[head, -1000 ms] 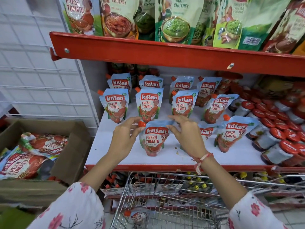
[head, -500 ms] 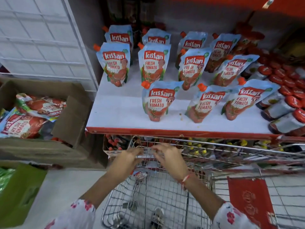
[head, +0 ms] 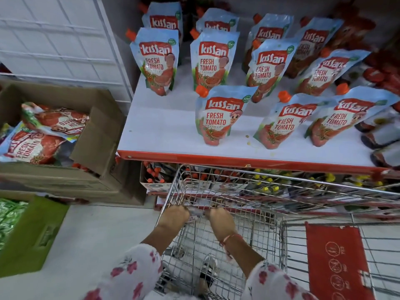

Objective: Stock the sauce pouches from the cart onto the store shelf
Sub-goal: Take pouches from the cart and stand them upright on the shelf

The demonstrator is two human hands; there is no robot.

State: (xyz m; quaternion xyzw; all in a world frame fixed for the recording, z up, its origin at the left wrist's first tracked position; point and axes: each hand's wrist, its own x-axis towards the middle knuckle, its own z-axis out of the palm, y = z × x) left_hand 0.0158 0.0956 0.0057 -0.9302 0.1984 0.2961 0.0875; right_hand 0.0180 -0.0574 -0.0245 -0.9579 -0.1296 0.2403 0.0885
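Note:
Several blue Kissan Fresh Tomato pouches stand in rows on the white shelf (head: pixel 164 131); the nearest front pouch (head: pixel 218 118) stands upright just left of the middle. Below, inside the wire cart (head: pixel 281 180), my left hand (head: pixel 173 217) and my right hand (head: pixel 220 221) are both closed on the top of one sauce pouch (head: pixel 193 218). Only a sliver of its label shows between my fingers; the rest is hidden by my hands and the cart mesh.
An open cardboard box (head: pixel 97 135) at the left holds more tomato pouches (head: pixel 54 122). A green box (head: pixel 36 232) sits on the floor beneath it. Red-lidded jars (head: pixel 381 131) crowd the shelf's right end. The cart's red seat flap (head: pixel 337 260) lies at the right.
My hands left the front pouch standing on the shelf, dropped into the cart and closed on a pouch there. My view tilted downward.

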